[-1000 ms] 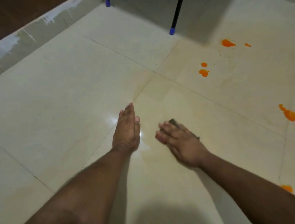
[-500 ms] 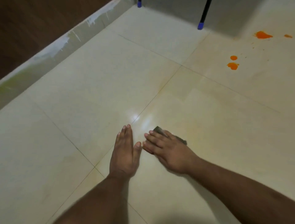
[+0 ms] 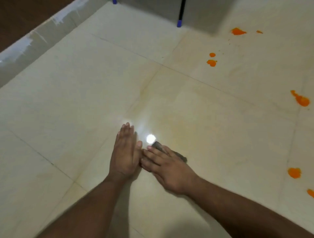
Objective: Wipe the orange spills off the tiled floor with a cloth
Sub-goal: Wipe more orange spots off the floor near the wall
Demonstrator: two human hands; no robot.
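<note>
My right hand (image 3: 167, 168) presses flat on a small dark cloth (image 3: 158, 145) on the cream tiled floor (image 3: 212, 135); only the cloth's far edge shows past my fingers. My left hand (image 3: 125, 151) rests flat on the tile just left of it, thumb close to my right fingertips. Orange spills lie to the right: a pair of blobs (image 3: 211, 62) far ahead, one (image 3: 237, 31) further back, a streak (image 3: 301, 99) at the right edge, and blobs (image 3: 294, 173) near my right arm.
A black leg with a blue foot (image 3: 179, 23) stands at the top centre beside a grey panel. Another blue foot (image 3: 114, 1) shows further left. A paint-streaked skirting (image 3: 34, 39) and dark wall run along the upper left.
My right hand has slid the cloth leftwards until it meets my left hand. The view has shifted, bringing more orange spills into sight on the right.
</note>
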